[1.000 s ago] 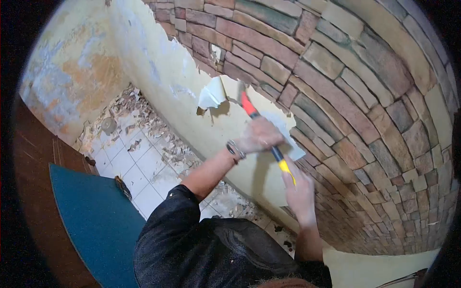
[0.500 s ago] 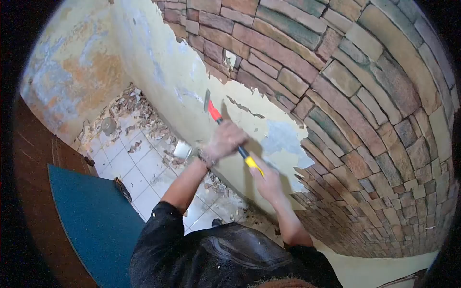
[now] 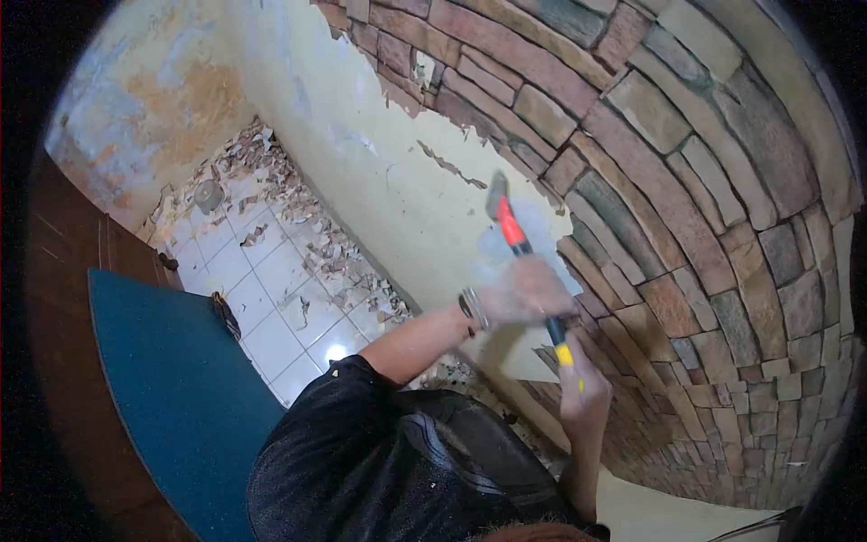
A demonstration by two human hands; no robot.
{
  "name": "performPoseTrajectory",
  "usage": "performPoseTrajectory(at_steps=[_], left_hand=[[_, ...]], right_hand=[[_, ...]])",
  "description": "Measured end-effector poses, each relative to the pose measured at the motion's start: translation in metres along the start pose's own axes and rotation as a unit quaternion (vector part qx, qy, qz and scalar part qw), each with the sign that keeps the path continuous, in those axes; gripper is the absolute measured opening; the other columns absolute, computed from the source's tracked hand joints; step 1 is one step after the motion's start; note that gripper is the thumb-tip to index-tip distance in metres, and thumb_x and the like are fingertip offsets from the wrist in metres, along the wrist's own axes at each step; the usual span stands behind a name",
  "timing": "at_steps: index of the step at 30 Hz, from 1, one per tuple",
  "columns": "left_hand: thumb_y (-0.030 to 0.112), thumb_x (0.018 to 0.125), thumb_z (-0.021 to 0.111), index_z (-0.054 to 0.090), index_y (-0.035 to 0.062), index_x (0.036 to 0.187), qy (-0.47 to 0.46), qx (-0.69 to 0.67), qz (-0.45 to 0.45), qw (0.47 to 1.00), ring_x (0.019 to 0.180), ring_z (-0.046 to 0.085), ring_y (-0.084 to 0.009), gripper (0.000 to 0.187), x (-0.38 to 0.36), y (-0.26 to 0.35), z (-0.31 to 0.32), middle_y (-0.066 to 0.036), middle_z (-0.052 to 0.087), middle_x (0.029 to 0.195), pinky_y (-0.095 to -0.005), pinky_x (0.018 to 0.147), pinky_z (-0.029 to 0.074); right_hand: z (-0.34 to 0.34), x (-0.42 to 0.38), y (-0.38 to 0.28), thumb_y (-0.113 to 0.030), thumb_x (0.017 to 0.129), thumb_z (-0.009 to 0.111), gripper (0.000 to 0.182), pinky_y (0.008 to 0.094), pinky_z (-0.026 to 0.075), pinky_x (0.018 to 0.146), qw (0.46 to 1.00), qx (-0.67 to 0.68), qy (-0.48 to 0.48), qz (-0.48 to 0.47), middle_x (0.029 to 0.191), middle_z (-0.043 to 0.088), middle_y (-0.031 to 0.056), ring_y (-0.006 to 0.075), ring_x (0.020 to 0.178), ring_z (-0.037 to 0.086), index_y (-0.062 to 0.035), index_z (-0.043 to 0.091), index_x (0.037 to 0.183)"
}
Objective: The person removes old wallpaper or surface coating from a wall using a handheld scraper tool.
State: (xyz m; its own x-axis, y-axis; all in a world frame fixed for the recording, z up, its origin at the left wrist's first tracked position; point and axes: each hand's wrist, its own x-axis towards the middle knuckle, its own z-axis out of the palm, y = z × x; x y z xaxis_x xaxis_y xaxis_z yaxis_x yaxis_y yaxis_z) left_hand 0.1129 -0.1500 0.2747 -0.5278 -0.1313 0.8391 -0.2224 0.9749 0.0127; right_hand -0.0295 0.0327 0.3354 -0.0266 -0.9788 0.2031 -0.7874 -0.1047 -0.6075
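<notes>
A long-handled scraper point(image 3: 512, 226) with a flat metal blade, red neck, black shaft and yellow end slants across the wall. My left hand point(image 3: 535, 291), blurred by motion, is wrapped round the middle of its shaft. Lower down, my right hand point(image 3: 585, 384) grips the yellow end. The blade lies at the pale bare wall point(image 3: 406, 194), close to the ragged edge of the stone-patterned wallpaper point(image 3: 650, 208); whether it touches cannot be made out. Near the blade is a bluish-grey patch point(image 3: 542, 221), and a thin leftover paper strip point(image 3: 449, 166) clings to the wall.
Torn scraps point(image 3: 339, 262) litter the white floor tiles point(image 3: 275, 262) along the wall's foot. A small round object point(image 3: 209, 195) stands near the far corner. To my left are a teal board point(image 3: 172, 388) and a brown wooden surface point(image 3: 68, 253).
Both hands and the scraper have moved right in view, bringing the blade from the bare wall's middle to near the bluish-grey patch and paper edge. My view has also shifted slightly.
</notes>
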Motion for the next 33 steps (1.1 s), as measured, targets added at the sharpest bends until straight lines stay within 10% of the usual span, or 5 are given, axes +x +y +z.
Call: performPoseTrajectory(at_steps=[4,7,8,9,33], left_hand=[[0.024,0.073,0.065,0.05,0.0199,0.072,0.001,0.078,-0.04,0.996,0.052,0.05,-0.0142,0.015,-0.02,-0.041,-0.015,0.005,0.045,0.056,-0.031,0.048,0.036],[0.038,0.084,0.047,0.038,0.0261,0.063,-0.093,0.118,-0.043,0.988,0.047,0.042,-0.0105,0.026,-0.015,-0.013,-0.003,0.006,0.037,0.053,-0.0278,0.049,0.033],[0.031,0.082,0.053,0.039,0.0266,0.064,-0.087,-0.115,-0.065,0.987,0.048,0.043,-0.0107,0.022,-0.014,0.006,0.006,0.007,0.034,0.052,-0.0278,0.05,0.035],[0.023,0.078,0.058,0.039,0.0239,0.064,-0.007,0.05,0.004,0.999,0.052,0.045,-0.0109,0.024,-0.008,0.021,0.005,0.007,0.037,0.055,-0.0277,0.052,0.036],[0.018,0.07,0.061,0.048,0.0188,0.074,-0.055,-0.013,0.062,0.996,0.064,0.049,-0.0109,0.014,-0.008,0.013,-0.006,0.006,0.043,0.065,-0.0266,0.055,0.035]], right_hand=[[0.017,0.051,-0.01,-0.011,0.092,0.048,0.037,0.0398,0.051,0.076,0.996,0.0,-0.085,0.035,0.103,0.064,0.0243,0.0401,0.09,0.063,0.0007,0.056,0.126],[0.02,0.019,0.018,-0.009,0.091,0.05,0.04,0.0441,0.05,0.069,0.988,0.046,0.021,-0.148,0.096,0.062,0.0254,0.0401,0.081,0.062,-0.0015,0.053,0.13],[0.009,-0.001,0.011,-0.01,0.09,0.05,0.04,0.0439,0.05,0.07,0.998,-0.001,-0.038,-0.049,0.098,0.062,0.0249,0.0394,0.083,0.062,-0.0014,0.054,0.129],[-0.003,-0.013,0.002,-0.011,0.09,0.05,0.04,0.0437,0.051,0.07,0.993,-0.054,-0.097,0.052,0.099,0.063,0.0244,0.0388,0.084,0.063,-0.0013,0.054,0.129],[0.021,-0.029,-0.004,-0.018,0.089,0.059,0.038,0.0417,0.05,0.074,0.997,-0.019,0.057,0.058,0.096,0.067,0.0207,0.0359,0.084,0.065,-0.0049,0.059,0.125]])
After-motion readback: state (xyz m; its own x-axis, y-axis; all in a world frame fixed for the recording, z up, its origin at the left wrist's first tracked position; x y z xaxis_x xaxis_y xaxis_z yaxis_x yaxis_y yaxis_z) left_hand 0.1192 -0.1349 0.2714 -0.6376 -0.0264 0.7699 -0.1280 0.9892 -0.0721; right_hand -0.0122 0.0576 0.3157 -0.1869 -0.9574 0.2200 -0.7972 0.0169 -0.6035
